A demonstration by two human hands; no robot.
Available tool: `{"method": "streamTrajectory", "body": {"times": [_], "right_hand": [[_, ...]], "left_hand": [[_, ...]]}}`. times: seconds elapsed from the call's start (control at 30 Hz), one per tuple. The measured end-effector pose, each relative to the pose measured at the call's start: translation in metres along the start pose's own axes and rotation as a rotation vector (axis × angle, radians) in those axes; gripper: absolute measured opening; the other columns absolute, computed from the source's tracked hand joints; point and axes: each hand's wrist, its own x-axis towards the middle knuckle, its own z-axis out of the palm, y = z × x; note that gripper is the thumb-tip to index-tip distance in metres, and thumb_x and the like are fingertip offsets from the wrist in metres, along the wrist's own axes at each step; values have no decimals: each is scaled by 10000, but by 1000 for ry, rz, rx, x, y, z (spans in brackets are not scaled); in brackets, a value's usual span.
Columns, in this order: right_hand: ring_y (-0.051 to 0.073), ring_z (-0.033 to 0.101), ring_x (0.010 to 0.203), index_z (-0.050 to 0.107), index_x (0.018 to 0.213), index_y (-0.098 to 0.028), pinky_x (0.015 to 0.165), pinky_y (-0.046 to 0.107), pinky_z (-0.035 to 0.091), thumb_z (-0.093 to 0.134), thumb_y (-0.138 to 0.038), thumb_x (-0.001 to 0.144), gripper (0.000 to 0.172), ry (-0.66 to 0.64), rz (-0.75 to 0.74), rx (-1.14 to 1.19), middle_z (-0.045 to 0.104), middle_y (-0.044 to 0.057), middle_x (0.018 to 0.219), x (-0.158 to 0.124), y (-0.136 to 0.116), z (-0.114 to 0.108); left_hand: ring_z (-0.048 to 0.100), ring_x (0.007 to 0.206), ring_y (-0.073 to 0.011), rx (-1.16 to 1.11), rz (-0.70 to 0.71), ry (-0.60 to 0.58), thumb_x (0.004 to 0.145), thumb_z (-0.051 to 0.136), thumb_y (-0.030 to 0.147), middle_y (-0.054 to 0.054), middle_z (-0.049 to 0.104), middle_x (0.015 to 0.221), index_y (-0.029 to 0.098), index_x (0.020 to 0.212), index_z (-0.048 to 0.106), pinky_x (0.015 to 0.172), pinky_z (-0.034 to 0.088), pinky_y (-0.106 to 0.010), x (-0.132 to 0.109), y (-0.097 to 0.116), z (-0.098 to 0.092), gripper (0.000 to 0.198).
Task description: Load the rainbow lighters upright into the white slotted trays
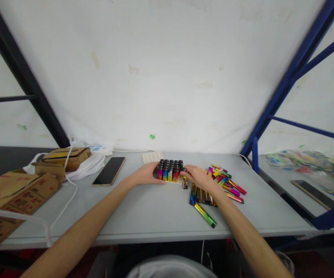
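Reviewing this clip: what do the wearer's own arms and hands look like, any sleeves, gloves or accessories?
Both forearms are bare, slim and tapering, with no sleeves, watch or bracelet visible. The left hand and right hand are ungloved; rings are too small to tell.

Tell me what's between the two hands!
Seen in the head view, rows of upright, shiny lighters stand between the left hand and the right hand.

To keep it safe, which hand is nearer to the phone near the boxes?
Left. The left hand is right of the phone; the right hand is farther, beyond the upright lighters.
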Motion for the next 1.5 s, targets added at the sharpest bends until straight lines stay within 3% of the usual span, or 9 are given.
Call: {"method": "streamTrajectory", "body": {"times": [0.17,0.43,0.6,0.87,1.1,1.3,1.5], "right_hand": [[230,702,868,651,997,-186,780,293,461,498,-389,1115,281,-42,101,-52,755,109,981,2,-6,-1],[296,750,990,625,1236,-162,823,322,484,446,-442,1122,351,-98,204,-252,776,171,1115,4,-26,-3],[301,738,1037,662,1168,-167,883,334,482,457,-435,1116,342,-115,196,-349,769,159,1123,4,-28,-2],[275,710,1057,645,1202,-156,909,324,472,560,-481,1072,360,-109,178,-230,738,150,1141,-1,-13,2],[273,691,1027,637,1346,-154,928,364,483,622,-561,1017,524,-95,112,-81,707,138,1147,-9,1,-3],[266,668,1045,698,1233,-169,928,371,496,781,-536,907,498,-152,61,47,686,120,1137,-11,19,-6],[265,666,1016,706,1141,-150,899,371,504,827,-516,862,476,-161,84,105,699,118,1101,-9,19,-8]], "left_hand": [[706,1104,-356,26,0,0,687,875,654,-126,771,1195,177,1255,701,975,534,-423,-1,4,-1,761],[719,1051,-351,69,-31,-9,694,862,653,-121,769,1200,176,1210,705,937,554,-427,-3,15,-5,720],[721,1059,-365,66,-40,3,681,867,642,-112,771,1180,178,1198,708,918,564,-425,-3,15,-4,712],[718,1061,-363,85,-39,-8,685,859,660,-117,770,1183,177,1190,701,923,563,-427,-2,13,-4,717],[711,1080,-356,77,-19,-14,702,850,679,-120,760,1216,180,1213,688,941,551,-420,-3,10,-4,733],[708,1077,-356,88,-34,-10,694,851,684,-107,763,1197,193,1208,690,939,548,-414,-3,11,-3,729],[706,1070,-357,82,-24,-15,695,847,693,-114,759,1200,180,1208,686,933,551,-421,-2,8,-2,743]]}}
